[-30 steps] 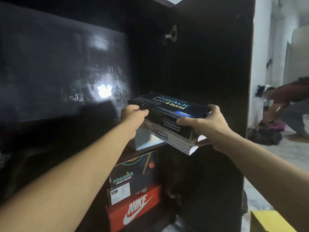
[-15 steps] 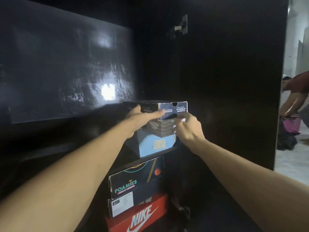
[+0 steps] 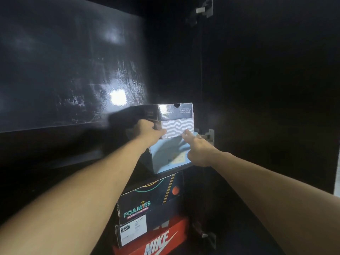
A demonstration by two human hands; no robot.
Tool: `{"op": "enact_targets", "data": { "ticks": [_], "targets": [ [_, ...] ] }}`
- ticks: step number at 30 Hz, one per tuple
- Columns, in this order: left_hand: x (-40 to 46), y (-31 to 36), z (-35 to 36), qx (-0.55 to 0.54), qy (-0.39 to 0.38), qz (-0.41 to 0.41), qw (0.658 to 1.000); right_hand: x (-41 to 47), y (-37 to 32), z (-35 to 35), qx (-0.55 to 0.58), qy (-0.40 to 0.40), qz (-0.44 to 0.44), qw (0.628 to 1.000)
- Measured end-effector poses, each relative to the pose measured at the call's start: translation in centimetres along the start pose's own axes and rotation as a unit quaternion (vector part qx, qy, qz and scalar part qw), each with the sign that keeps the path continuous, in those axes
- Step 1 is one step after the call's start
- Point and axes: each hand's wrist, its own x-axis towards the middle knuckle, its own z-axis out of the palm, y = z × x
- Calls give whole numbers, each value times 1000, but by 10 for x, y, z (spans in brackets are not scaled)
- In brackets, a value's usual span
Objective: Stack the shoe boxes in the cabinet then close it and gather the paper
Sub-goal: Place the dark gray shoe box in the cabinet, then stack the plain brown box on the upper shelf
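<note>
A dark-lidded shoe box (image 3: pixel 175 112) with a grey wavy-patterned end sits on top of a light blue shoe box (image 3: pixel 170 156) on a cabinet shelf. My left hand (image 3: pixel 149 133) is against the lower left corner of the dark-lidded box, fingers curled at its edge. My right hand (image 3: pixel 196 146) is in front of the blue box, fingers extended, fingertips near the wavy end's bottom edge. Below the shelf a Foamies box (image 3: pixel 147 203) lies on a red Nike box (image 3: pixel 160 240).
The cabinet is dark, with a glossy closed door panel (image 3: pixel 73 70) on the left and an open door (image 3: pixel 266 89) on the right. Metal hinges (image 3: pixel 209 137) are mounted on the side wall just right of the boxes.
The dark-lidded box has gone from being carried in both hands to sitting square on the blue box, and my right hand has dropped from its front to below it.
</note>
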Motion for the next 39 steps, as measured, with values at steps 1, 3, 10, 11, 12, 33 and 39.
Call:
{"op": "enact_targets", "data": {
  "ticks": [1, 3, 10, 11, 12, 33, 39],
  "targets": [
    [1, -3, 3, 8, 7, -1, 1000, 2, 0, 0, -8, -6, 1, 1000],
    [-2, -7, 6, 11, 23, -6, 1000, 4, -1, 0, -8, -18, 3, 1000],
    [-13, -3, 7, 42, 8, -1, 999, 11, 4, 0, 47, -27, 40, 998],
    [-17, 0, 6, 49, 6, -3, 999, 9, 5, -1, 51, -19, 34, 998],
    [-21, 2, 5, 56, 4, 2, 998, 6, 6, -2, 54, -13, 32, 998],
    [-284, 153, 86, 174, -495, 213, 824, -332, 139, -122, -5, -41, 212, 976],
    [-399, 190, 163, 165, -598, 279, 733, -479, 211, -117, 11, -65, 360, 930]
  ]
}}
